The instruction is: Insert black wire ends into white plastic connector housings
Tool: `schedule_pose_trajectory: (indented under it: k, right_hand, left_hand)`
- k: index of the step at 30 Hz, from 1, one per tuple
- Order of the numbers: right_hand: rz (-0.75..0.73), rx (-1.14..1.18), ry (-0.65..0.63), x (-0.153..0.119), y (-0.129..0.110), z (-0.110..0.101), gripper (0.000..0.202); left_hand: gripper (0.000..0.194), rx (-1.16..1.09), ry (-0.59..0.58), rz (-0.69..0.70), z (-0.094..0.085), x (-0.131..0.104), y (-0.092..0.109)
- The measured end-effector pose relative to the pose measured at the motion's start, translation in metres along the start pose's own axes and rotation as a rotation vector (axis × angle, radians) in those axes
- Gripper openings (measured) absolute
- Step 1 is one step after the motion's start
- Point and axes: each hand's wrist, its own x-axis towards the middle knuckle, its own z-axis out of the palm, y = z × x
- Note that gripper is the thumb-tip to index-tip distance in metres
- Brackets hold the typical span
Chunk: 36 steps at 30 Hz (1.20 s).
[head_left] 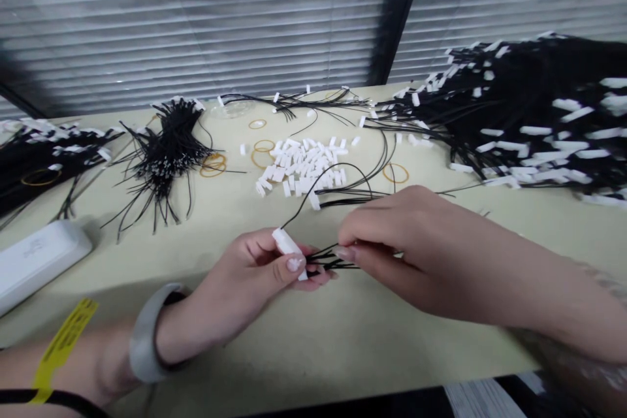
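My left hand (264, 268) pinches a white plastic connector (289, 245) between thumb and fingers. Several thin black wires (347, 266) run from the connector's right side towards my right hand (396, 251). The thumb and forefinger of that hand are closed on one of the wires, close to the connector. A single black wire (313, 184) loops up from the connector's upper end and arcs over to the right. Just behind my hands, another white connector (314, 200) with black wires lies on the table.
Loose white connectors (304, 166) are heaped mid-table, with rubber bands (213, 164) around them. A bundle of black wires (171, 137) lies to the left. Big piles of wired connectors (539, 117) stand at the right and far left. A white device (44, 261) sits at the left edge.
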Motion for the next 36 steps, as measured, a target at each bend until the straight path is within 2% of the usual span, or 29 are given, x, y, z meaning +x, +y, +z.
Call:
schedule_pose_trajectory:
  k: [8,13,19,26,31,36]
  right_hand:
    - [0.025,0.025,-0.031,0.000,-0.001,0.002,0.010]
    - [0.015,0.027,-0.048,0.001,-0.001,0.003,0.018]
    - [-0.021,0.100,-0.003,0.005,0.000,0.008,0.024]
    - [-0.032,0.151,-0.063,0.003,0.002,0.005,0.023]
    - [-0.104,0.211,-0.105,0.004,0.004,0.005,0.016]
    - [-0.127,0.161,-0.035,0.005,0.001,0.010,0.018]
  left_hand:
    - [0.013,-0.007,-0.040,0.012,-0.004,0.000,-0.003]
    - [0.014,-0.019,-0.014,-0.001,0.001,0.000,-0.001]
    - [0.019,0.048,0.019,-0.019,0.009,-0.002,0.004]
    - [0.020,0.119,0.027,-0.025,0.005,-0.001,0.002]
    - [0.020,0.136,0.055,-0.019,0.005,-0.001,0.002]
    - [0.023,0.184,0.034,-0.011,0.005,0.001,0.003]
